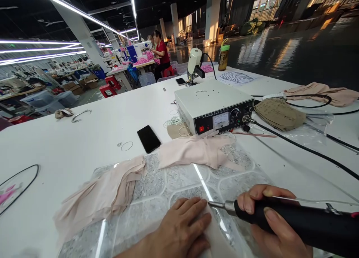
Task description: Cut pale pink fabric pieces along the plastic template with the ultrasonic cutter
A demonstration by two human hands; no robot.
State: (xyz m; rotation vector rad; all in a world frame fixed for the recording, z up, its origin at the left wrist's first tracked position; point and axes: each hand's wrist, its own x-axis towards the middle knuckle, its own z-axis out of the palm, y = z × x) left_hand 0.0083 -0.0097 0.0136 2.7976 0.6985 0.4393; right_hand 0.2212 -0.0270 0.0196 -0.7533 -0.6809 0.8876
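My right hand [269, 220] is wrapped round a black hand tool [303, 222] whose metal tip [217, 205] points left. My left hand [179, 228] lies flat, fingers stretched out, on pale pink fabric over a grey patterned glossy tile [157, 183], with its fingertips right by the tool tip. One pile of pink fabric pieces [103, 194] lies on the tile's left and another pink piece [196, 151] at its far edge.
A white control box [213, 106] with a dial and a red switch stands behind the tile, a black cable [303, 147] running from it. A black phone [148, 138], small wire rings [126, 146], a tan pad [279, 114] and a bottle [223, 57] lie on the white table. A person in red sits far back.
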